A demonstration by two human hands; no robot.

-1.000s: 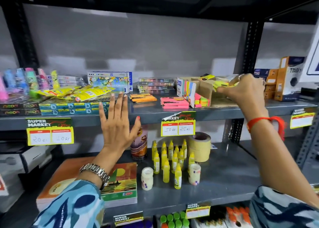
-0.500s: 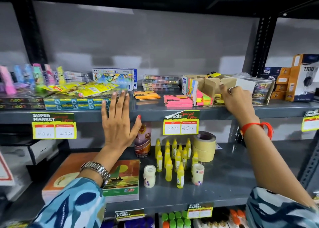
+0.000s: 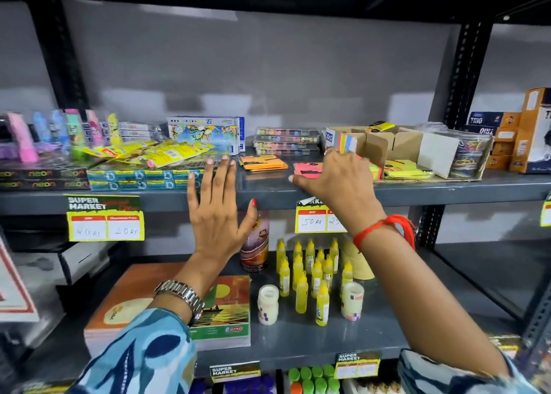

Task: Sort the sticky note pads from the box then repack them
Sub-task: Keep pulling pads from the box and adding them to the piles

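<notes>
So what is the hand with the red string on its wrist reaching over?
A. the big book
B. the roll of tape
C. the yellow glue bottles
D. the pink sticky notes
D: the right hand is up on the shelf, spread over the pink sticky notes, far above the bottles.

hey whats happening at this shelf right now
A person is sorting sticky note pads on a shop shelf. The right hand is spread over the pink pads lying on the shelf beside the open cardboard box; whether it grips one is hidden. The left hand is open and flat against the shelf edge. An orange stack lies apart to the left, and yellow pads lie right of the box flap.
</notes>
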